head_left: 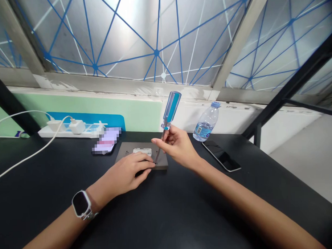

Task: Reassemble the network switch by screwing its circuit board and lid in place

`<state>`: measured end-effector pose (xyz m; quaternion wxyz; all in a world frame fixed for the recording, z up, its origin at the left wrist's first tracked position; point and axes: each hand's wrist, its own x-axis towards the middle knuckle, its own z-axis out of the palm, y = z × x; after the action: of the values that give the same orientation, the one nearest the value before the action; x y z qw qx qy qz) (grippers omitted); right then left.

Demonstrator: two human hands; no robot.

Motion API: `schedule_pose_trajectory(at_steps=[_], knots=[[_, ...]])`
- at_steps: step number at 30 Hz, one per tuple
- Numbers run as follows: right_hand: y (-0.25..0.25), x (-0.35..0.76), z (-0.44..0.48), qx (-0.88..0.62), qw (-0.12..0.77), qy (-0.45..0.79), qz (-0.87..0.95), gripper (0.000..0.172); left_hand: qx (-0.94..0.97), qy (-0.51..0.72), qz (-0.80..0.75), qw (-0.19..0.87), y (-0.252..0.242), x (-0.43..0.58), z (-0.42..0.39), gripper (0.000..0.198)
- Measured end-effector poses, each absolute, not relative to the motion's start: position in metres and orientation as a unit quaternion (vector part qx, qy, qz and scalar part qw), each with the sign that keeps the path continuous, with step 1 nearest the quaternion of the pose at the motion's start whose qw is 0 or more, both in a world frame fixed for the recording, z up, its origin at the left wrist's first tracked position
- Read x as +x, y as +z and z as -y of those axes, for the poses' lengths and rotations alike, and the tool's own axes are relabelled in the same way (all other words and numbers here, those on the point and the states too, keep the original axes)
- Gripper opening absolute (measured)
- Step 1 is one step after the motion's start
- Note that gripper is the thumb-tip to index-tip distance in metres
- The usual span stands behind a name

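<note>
Blue and white lines are criss-crossing the window (135, 27) behind the black surface (158, 219). On the far left, a white power strip (84, 134) is carrying plugs and cables, and a lit phone (106, 141) is lying near it, its screen blurred into blocks I'm not able to read. The left hand (131, 171), wearing a watch (81, 204), is lying loosely open over the near edge of a flat grey box (163, 157), fingertips close to a screwdriver (171, 108) tip; I can't tell whether they're pinching anything small. The box is sitting mid-surface, showing a pale label (142, 152) whose print is too tiny to make out. The right hand (181, 145) is closing thumb and curled fingers around the screwdriver just below its handle. The tip is standing near the box's front right corner, so I'm judging that spot unfinished; the other marks are too small to be showing what's done or left. Further right, a bottle (206, 125) is displaying a blue label with a barcode, its wording illegible, beside a dark-screened phone (221, 157).
</note>
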<state>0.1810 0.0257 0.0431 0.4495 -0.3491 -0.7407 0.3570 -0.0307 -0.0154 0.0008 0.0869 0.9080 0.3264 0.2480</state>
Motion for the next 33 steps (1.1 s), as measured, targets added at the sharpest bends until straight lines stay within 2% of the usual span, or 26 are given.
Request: schedule_pose_trajectory(at_steps=[8,11,14,19,25,33], knots=[[0.058,0.189,-0.02,-0.291,0.323,0.423,0.795,0.02,0.934,0.181,-0.308,0.019,0.0,-0.03,0.017,0.031],[0.062,0.192,-0.022,-0.284,0.308,0.443,0.793,0.019,0.933,0.183,-0.311,0.017,0.001,-0.029,0.017,0.031],[0.059,0.19,-0.023,-0.302,0.328,0.444,0.778,0.02,0.929,0.188,-0.318,0.015,0.002,-0.027,0.018,0.031],[0.047,0.184,-0.023,-0.326,0.417,0.414,0.741,0.033,0.925,0.193,-0.328,0.012,0.002,-0.027,0.021,0.03],[0.055,0.186,-0.027,-0.336,0.493,0.394,0.699,0.032,0.923,0.195,-0.332,0.011,0.001,-0.027,0.02,0.029],[0.055,0.192,-0.028,-0.357,0.499,0.385,0.69,0.033,0.927,0.18,-0.33,0.0,0.002,-0.023,0.022,0.033]])
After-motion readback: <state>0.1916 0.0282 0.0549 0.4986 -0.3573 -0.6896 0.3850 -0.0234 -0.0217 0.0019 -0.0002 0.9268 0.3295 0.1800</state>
